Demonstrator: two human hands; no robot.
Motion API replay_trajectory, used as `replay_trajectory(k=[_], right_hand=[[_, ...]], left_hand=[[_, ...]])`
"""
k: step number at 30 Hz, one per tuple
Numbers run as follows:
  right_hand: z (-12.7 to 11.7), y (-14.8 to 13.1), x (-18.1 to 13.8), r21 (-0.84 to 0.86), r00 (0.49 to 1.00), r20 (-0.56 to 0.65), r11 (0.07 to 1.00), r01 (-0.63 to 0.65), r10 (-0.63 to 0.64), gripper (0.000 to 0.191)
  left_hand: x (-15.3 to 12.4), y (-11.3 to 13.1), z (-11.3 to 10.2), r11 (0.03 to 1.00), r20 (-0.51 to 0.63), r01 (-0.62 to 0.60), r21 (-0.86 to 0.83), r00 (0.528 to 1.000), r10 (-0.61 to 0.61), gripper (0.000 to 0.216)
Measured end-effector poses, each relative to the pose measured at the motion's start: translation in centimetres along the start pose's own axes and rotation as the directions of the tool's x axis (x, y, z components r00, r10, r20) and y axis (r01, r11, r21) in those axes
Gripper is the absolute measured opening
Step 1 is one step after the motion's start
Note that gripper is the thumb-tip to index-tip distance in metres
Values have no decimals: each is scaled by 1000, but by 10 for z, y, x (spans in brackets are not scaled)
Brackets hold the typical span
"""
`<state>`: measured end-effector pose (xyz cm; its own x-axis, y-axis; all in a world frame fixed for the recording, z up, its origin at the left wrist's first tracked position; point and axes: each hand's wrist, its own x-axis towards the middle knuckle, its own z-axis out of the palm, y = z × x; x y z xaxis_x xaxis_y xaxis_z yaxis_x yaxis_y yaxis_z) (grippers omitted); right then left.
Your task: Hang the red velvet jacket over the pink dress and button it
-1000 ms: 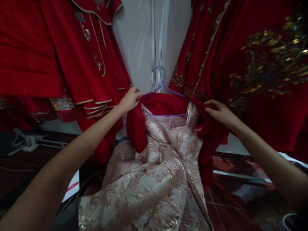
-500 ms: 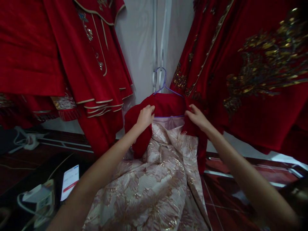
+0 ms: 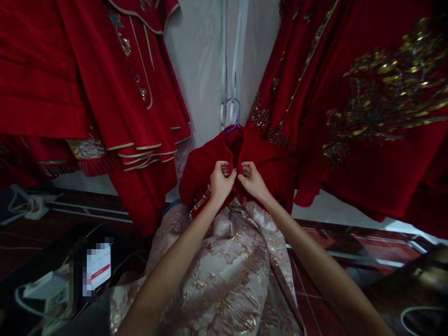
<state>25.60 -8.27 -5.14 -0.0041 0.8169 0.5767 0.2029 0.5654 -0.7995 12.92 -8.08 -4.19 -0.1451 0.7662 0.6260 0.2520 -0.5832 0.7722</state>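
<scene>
A red jacket (image 3: 206, 158) with a stand collar hangs on a purple wire hanger (image 3: 238, 114) in front of me. Just below the collar, my left hand (image 3: 223, 179) pinches the left front edge with thumb and fingers. Close beside it, my right hand (image 3: 252, 179) is closed on the right front edge. The two edges are nearly together, with a dark gap above my hands. Beaded trim shows on the jacket's left side. Under the jacket spreads a pale pink brocade skirt (image 3: 224, 270) with a metallic floral pattern.
Red garments with pale piping (image 3: 140, 93) hang at the left, and a red garment with gold sequins (image 3: 385, 88) hangs at the right. A lit phone (image 3: 101, 266) lies at the lower left beside a power strip (image 3: 58, 298). Metal rack bars run low along the floor.
My hands have come together at the centre. The jacket's front panels, spread apart before, now meet and cover the hanger's lower bar and the skirt's pale waistband.
</scene>
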Motion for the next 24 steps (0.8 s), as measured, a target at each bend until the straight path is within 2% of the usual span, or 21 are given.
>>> replay_trajectory(k=[3,5,8,12,16,19,24], right_hand=[[2,2,-4,124,999,-32,992,-18,22,40],[1,-1,-8,150,998,-41,988,-33,39,36],[-1,-6,-14,169,996,-72,985,-41,54,26],[1,-8,-17,153,992,-125,988,-5,24,25],[3,-7,-19,127,989,-144,991,43,-24,26],[3,-10,-19,74,983,-170,994,78,-65,24],[-1,-20,-19,6,985,-152,996,88,-86,22]], left_hand=[[-8,-1,12,984,-2,-41,-172,999,41,27],[-14,-1,14,975,-1,-67,-213,998,68,25],[-19,-1,11,988,-34,-36,-149,999,31,16],[-18,-5,8,999,-42,20,-47,999,-22,11],[-11,-7,3,1000,16,13,0,1000,-13,8],[-6,-5,-1,996,100,-46,72,994,39,9],[-4,-9,-1,994,160,-82,73,985,69,12]])
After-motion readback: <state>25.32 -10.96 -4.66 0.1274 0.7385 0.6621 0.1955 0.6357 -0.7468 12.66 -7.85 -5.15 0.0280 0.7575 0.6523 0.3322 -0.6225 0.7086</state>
